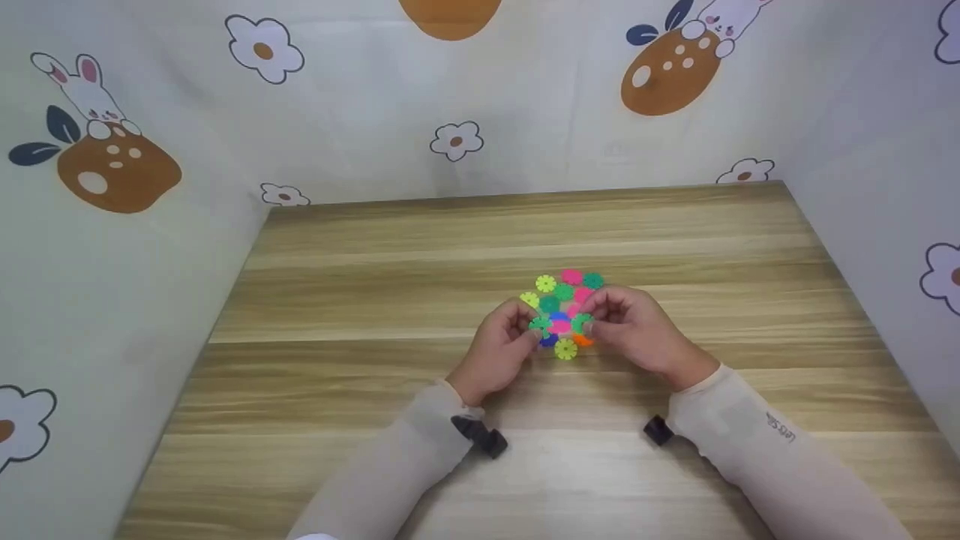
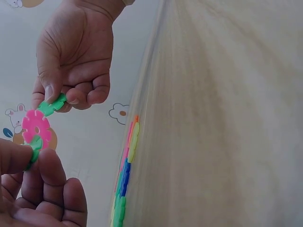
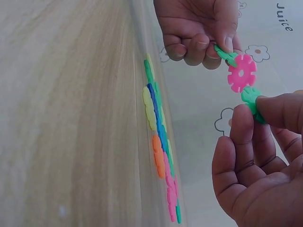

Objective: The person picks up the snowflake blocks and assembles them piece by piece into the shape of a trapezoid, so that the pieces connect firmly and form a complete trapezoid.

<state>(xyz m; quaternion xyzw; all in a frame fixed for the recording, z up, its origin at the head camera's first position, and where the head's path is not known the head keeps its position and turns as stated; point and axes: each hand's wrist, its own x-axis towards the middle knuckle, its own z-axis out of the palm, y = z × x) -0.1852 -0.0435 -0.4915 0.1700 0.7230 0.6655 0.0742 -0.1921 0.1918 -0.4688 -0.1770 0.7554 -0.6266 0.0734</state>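
In the head view my left hand (image 1: 496, 349) and right hand (image 1: 637, 334) face each other over the middle of the table. Between them is a short chain of slotted plastic discs: a pink disc (image 3: 242, 74) with a green disc at each end. My left thumb and fingers pinch one green disc (image 2: 35, 147). The other green disc (image 3: 252, 98) is pinched in my right hand. Both wrist views show the chain held above the tabletop, with the green discs set at an angle to the pink one.
Several loose slotted discs lie on the wood-grain table (image 1: 360, 390) under and beyond the hands, among them a yellow disc (image 1: 545, 283), a pink disc (image 1: 571, 277), an orange disc (image 1: 583, 340) and a yellow-green disc (image 1: 566, 349). A patterned cloth (image 1: 360, 112) hangs behind the table.
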